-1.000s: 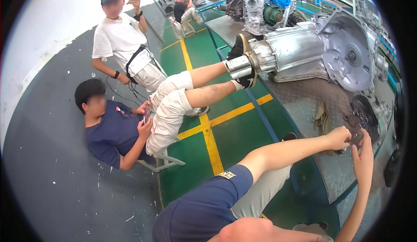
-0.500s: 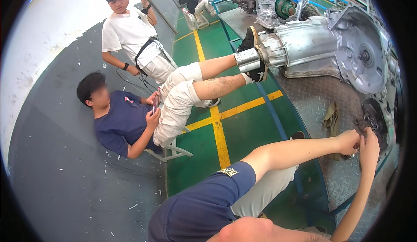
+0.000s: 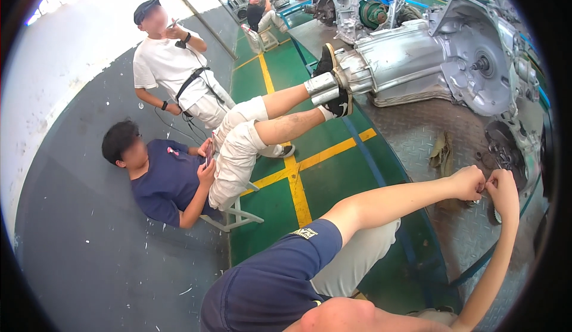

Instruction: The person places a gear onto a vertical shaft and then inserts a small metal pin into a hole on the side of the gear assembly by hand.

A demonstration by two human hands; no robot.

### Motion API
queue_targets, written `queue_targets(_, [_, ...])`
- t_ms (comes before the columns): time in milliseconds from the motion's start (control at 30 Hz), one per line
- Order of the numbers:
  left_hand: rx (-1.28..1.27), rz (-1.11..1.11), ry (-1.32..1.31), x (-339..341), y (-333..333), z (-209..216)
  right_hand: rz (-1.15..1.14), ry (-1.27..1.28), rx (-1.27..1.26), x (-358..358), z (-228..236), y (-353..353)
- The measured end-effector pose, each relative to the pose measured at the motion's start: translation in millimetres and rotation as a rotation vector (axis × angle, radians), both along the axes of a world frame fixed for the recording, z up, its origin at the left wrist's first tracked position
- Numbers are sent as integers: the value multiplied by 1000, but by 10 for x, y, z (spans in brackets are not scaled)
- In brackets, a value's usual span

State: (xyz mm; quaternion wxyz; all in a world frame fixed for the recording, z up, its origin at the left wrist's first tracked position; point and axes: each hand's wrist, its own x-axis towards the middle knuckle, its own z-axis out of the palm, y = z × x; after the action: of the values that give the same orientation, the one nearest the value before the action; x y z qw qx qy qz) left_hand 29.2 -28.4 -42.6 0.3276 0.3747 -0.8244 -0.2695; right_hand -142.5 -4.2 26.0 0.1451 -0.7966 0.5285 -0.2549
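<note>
My two hands meet over the metal-plate bench (image 3: 411, 129), fingertips almost touching. The fingers of my left hand (image 3: 468, 183) are curled closed. Facing it, my right hand (image 3: 503, 192) is pinched closed, its wrist bent. Whatever they hold between the fingertips is too small or hidden to name. Just beyond them, dark metal parts (image 3: 505, 147) lie by a silver housing. A toothed metal part (image 3: 497, 215) shows partly under my right hand, and small metal pieces lie below my left. A crumpled olive cloth (image 3: 441, 152) rests beside my left hand.
A large silver gearbox housing (image 3: 411, 61) lies on the bench's far part, with more gear assemblies (image 3: 374, 13) behind. A seated person (image 3: 173, 171) holds a phone, feet up against the gearbox end. Another person (image 3: 179, 70) stands behind. Green floor (image 3: 322, 183) with yellow lines borders the bench.
My hands have drawn slightly back from the dark metal parts, and the toothed part shows more. The whole view has shifted a little. The standing person's raised hand is lower.
</note>
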Motion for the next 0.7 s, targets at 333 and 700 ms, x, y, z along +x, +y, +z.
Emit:
queue_targets(333, [-22,4,68,-72,43,5,131,-98,69,-111,15,-64])
queue_targets(700, [-70,8,51,-30,31,27,107,-123,147,-186,66,-19])
